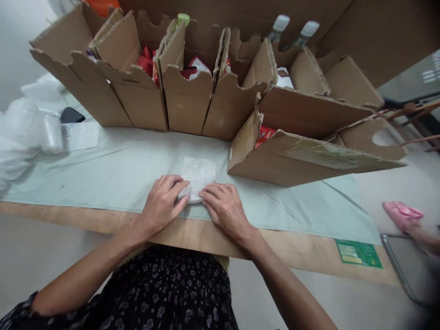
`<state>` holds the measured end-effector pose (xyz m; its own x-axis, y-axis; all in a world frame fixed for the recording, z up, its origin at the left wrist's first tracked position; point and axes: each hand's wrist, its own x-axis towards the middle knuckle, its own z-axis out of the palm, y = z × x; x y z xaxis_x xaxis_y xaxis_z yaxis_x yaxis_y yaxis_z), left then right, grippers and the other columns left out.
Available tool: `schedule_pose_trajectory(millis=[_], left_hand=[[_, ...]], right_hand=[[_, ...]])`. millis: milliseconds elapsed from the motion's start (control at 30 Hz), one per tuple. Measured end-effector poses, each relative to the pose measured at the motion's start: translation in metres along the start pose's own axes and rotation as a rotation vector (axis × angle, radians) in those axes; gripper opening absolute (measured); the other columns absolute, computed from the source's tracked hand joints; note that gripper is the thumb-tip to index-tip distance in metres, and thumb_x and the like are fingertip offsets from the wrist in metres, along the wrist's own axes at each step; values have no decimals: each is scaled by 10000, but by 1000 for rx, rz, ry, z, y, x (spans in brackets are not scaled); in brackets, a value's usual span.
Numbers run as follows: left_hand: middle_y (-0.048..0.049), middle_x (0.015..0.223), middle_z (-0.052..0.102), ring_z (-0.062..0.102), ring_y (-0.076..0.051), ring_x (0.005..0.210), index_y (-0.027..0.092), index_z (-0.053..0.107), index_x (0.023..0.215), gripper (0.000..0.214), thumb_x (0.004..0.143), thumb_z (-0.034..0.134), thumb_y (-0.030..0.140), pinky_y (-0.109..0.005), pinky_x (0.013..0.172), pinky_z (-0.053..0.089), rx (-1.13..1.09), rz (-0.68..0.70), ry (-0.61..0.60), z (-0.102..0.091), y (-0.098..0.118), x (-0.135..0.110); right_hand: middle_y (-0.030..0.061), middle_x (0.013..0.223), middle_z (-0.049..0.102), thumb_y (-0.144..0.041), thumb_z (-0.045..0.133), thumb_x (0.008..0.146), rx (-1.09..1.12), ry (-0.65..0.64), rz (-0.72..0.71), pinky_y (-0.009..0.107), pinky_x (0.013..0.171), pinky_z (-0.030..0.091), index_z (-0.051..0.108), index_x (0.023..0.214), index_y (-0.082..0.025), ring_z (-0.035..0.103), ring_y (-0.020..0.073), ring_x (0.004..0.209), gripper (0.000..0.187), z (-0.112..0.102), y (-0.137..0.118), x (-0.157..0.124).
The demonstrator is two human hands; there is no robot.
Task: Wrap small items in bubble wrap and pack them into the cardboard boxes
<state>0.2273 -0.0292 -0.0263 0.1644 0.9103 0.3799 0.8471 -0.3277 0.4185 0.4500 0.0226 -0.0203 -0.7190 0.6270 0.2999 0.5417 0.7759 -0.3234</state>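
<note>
A small flat piece of bubble wrap (198, 170), seemingly folded into a packet, lies on the pale green cloth near the table's front edge. My left hand (165, 198) grips its near left corner, thumb low and fingers bent over the edge. On the opposite side, my right hand (224, 205) has its curled fingers pressed on the near right corner. Whether anything is wrapped inside cannot be made out.
Cardboard bins (190, 103) with red packets stand along the back; a lower cardboard box (309, 160) sits at right. Bubble wrap rolls (24, 123) and a dark object (72, 115) lie left. A green card (359, 253) is on the wooden edge (275, 240). Another person's foot in a pink shoe (402, 214) shows far right.
</note>
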Motion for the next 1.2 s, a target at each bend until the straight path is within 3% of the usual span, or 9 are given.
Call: schedule_pose_trajectory(millis=[167, 333, 433, 633, 767, 833, 967, 1100, 1200], left_hand=[[-87, 994, 759, 669, -244, 944, 132, 685, 1213, 225, 1026, 565, 173, -407, 844, 527, -85, 101, -46, -7, 6, -18], [-110, 953, 741, 658, -276, 880, 126, 721, 1171, 238, 981, 599, 197, -440, 805, 541, 51, -30, -100, 2, -6, 6], [-142, 1042, 721, 660, -299, 960, 121, 707, 1229, 315, 967, 608, 266, -490, 884, 550, 37, -145, -90, -1, -9, 12], [-170, 1261, 702, 716, -264, 1053, 120, 499, 1477, 716, 885, 705, 466, -436, 916, 601, -722, -689, 48, -15, 13, -17], [-126, 1202, 740, 721, -238, 1109, 130, 380, 1568, 907, 817, 796, 422, -380, 1001, 579, -1161, -833, 44, -10, 33, -20], [-61, 1045, 752, 725, -187, 967, 153, 418, 1555, 860, 825, 803, 396, -314, 916, 591, -1212, -818, 63, -7, 42, -16], [-2, 928, 721, 674, -124, 799, 196, 541, 1465, 679, 850, 797, 330, -226, 765, 576, -1184, -690, 61, -4, 58, -10], [-17, 954, 730, 702, -138, 824, 217, 603, 1399, 530, 900, 756, 310, -239, 780, 587, -1042, -450, 12, -4, 69, 1], [-59, 1173, 737, 713, -184, 1007, 272, 541, 1480, 598, 921, 749, 328, -312, 913, 593, -799, -133, 62, -12, 74, 32]], right_hand=[[47, 1094, 809, -237, 544, 1057, 258, -117, 87, 401, 954, 488, 727, 1250, -241, 704, 216, 1008, 266, -7, 5, 0], [143, 1325, 722, -275, 602, 1025, 31, 31, 85, 457, 1008, 462, 697, 1299, -182, 623, 305, 1230, 304, -9, -5, 0], [136, 1281, 746, -238, 642, 993, -17, -57, 35, 470, 987, 460, 715, 1253, -185, 651, 314, 1170, 275, -2, -4, 7], [58, 1059, 813, -183, 594, 989, 331, 39, 295, 408, 921, 494, 755, 1094, -233, 714, 240, 980, 199, 4, -3, 18], [27, 1012, 797, -248, 602, 986, 610, -34, 329, 410, 957, 512, 752, 1023, -261, 711, 214, 952, 155, -5, -20, 3], [63, 1188, 769, -322, 672, 950, 648, -19, 336, 452, 1045, 495, 749, 1075, -263, 687, 251, 1136, 158, -12, -24, -9], [123, 1488, 627, -477, 830, 829, 820, 46, 417, 455, 1092, 505, 583, 1451, -267, 609, 287, 1332, 701, -27, -20, -32], [45, 940, 770, -416, 697, 946, 924, 56, 462, 319, 810, 573, 747, 1104, -226, 710, 190, 852, 252, -40, -14, -45], [27, 814, 737, -358, 659, 965, 846, 171, 486, 282, 710, 547, 763, 932, -218, 667, 166, 744, 178, -65, -4, -53]])
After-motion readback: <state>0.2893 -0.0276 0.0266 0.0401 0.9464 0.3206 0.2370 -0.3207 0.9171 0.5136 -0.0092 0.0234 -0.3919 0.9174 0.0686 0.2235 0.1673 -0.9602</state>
